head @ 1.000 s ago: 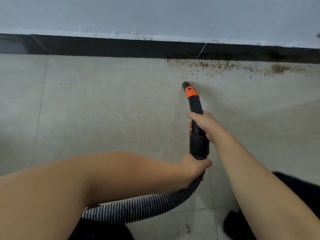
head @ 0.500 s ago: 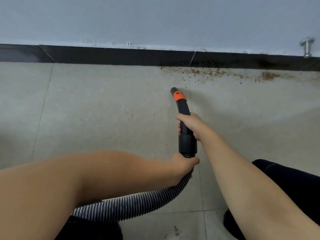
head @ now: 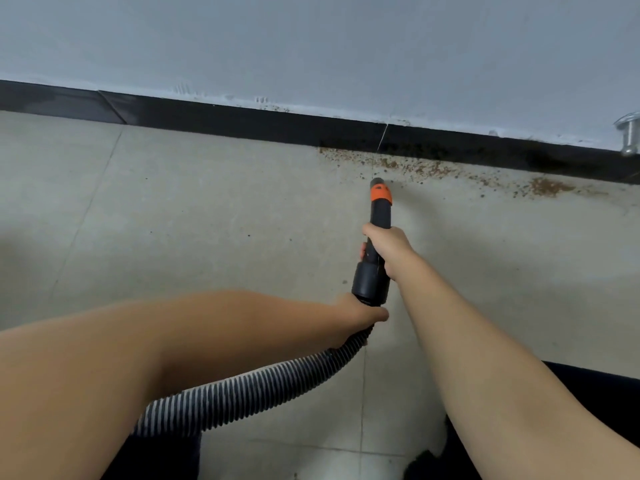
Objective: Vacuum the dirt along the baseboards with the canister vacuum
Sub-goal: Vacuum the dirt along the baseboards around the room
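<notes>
Far left, the glossy black baseboard strip runs clean under a pale painted wall; the matte grey floor tiles there carry only stray specks. Near left, the ribbed black-and-white flexible vacuum hose curves in from below, and the left hand wraps its fingers round the hose just under the collar. Centre, the right hand clamps the smooth black plastic wand with its orange band, tip aimed at the far wall and stopping just short of the dirt. Right of it, the brown granular dirt lies scattered along the baseboard foot, thickening into a small heap further right. Far right, a metal door stop juts from the wall. Risks, as I judge them: a narrow tip may push crumbs sideways instead of lifting them; the stiff hose could tug the wand off line; grit packed in the floor-to-baseboard seam may stay behind.
</notes>
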Motion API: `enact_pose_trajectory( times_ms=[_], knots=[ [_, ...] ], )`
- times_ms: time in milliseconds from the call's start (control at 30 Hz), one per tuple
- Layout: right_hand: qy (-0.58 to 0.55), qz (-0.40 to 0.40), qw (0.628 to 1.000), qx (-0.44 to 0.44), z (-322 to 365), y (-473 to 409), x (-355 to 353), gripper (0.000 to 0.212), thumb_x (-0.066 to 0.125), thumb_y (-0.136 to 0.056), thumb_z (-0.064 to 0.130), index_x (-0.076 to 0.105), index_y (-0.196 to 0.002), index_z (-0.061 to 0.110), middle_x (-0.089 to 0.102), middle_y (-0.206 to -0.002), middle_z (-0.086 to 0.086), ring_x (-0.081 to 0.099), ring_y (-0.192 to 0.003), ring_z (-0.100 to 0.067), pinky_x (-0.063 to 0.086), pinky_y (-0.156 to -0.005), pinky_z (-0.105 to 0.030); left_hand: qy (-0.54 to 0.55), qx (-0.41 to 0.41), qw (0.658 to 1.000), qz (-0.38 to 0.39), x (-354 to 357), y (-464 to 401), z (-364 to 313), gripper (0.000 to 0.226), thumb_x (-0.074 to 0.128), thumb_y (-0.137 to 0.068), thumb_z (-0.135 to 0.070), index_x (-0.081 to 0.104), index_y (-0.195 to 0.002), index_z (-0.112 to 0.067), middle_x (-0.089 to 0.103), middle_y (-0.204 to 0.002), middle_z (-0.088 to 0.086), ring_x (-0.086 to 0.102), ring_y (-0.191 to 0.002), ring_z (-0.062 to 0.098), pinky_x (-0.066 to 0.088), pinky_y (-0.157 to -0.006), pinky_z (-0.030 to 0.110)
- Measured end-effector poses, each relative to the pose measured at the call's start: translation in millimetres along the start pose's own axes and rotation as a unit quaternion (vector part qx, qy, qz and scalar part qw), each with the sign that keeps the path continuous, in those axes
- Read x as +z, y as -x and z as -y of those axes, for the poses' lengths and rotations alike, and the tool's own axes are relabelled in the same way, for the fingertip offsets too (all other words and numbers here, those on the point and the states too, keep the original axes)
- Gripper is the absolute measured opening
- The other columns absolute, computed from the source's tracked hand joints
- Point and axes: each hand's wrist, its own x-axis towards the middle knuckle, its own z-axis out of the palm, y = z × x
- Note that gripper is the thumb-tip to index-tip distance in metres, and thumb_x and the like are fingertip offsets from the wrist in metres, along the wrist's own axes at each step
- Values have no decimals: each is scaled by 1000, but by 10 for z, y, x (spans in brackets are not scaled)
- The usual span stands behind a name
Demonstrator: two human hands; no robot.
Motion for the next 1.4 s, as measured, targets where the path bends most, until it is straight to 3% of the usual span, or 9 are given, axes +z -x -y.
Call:
enact_pose_trajectory(
  times_ms=[133, 233, 500, 667, 800, 967, 1100, 1233, 1400],
  knots=[
    [73, 111, 991, -8, 51, -9, 235, 14, 56, -83, 8, 46, -93, 8, 53, -57, -9, 51, -42, -21, 49, -53, -30, 64, -6, 995, -70, 18, -7, 127, 19, 67, -79, -19, 51, -88, -13, 51, -66, 6, 52, -53, 19, 51, -51, 26],
    [82, 145, 986, -11, 129, -33, 354, 14, 56, -83, 7, 46, -94, 8, 53, -57, -9, 51, -43, -21, 49, -56, -33, 86, -7, 988, -126, -25, 0, 83, 19, 68, -79, -22, 54, -88, -13, 54, -66, 5, 54, -53, 17, 50, -47, 22],
    [23, 71, 997, 2, 31, -49, 61, 15, 56, -81, 11, 45, -93, 9, 52, -55, -7, 49, -43, -21, 49, -61, -37, 40, -12, 994, -102, 109, 61, 18, 27, 69, -78, -22, 55, -98, -9, 54, -67, 5, 55, -56, 17, 49, -49, 24],
    [-22, 10, 1000, 2, -101, -69, -306, 13, 55, -80, 9, 44, -87, 11, 51, -48, -4, 47, -38, -19, 48, -52, -30, -8, 14, 998, -55, 326, -32, 74, 20, 67, -79, -24, 52, -90, -18, 55, -68, 4, 53, -55, 15, 49, -51, 23],
    [-51, -19, 999, 4, -165, -73, -484, 12, 55, -81, 10, 45, -85, 11, 51, -52, -5, 48, -39, -19, 47, -49, -28, -24, 27, 999, -40, 406, -60, 57, 26, 66, -79, -22, 52, -99, -13, 53, -69, 5, 50, -52, 14, 45, -47, 21],
    [18, 66, 998, 19, -280, 128, -461, 11, 56, -82, 11, 47, -89, 10, 52, -51, -6, 49, -42, -20, 48, -49, -28, 40, 13, 999, 7, 546, 124, 266, 17, 64, -80, -17, 49, -88, -13, 48, -65, 3, 46, -49, 13, 43, -46, 20],
    [64, 111, 992, 13, -219, 146, -315, 12, 56, -83, 11, 47, -91, 10, 53, -49, -4, 49, -42, -19, 49, -49, -28, 86, 31, 996, -12, 531, 133, 330, 16, 63, -81, -14, 47, -85, -12, 46, -63, 3, 45, -52, 15, 43, -49, 22],
    [49, 97, 994, 1, -178, 69, -203, 14, 56, -83, 10, 47, -93, 9, 53, -48, -5, 48, -41, -20, 48, -47, -28, 87, 29, 995, -26, 395, 54, 276, 17, 64, -80, -15, 50, -88, -13, 48, -65, 4, 47, -55, 16, 45, -52, 25],
    [-43, 25, 999, 15, -119, -66, -274, 13, 56, -83, 8, 45, -89, 10, 51, -54, -7, 47, -40, -20, 47, -46, -28, 25, 27, 999, -32, 278, -68, 124, 21, 66, -79, -19, 53, -95, -14, 51, -68, 4, 49, -55, 16, 45, -50, 23]
  ],
)
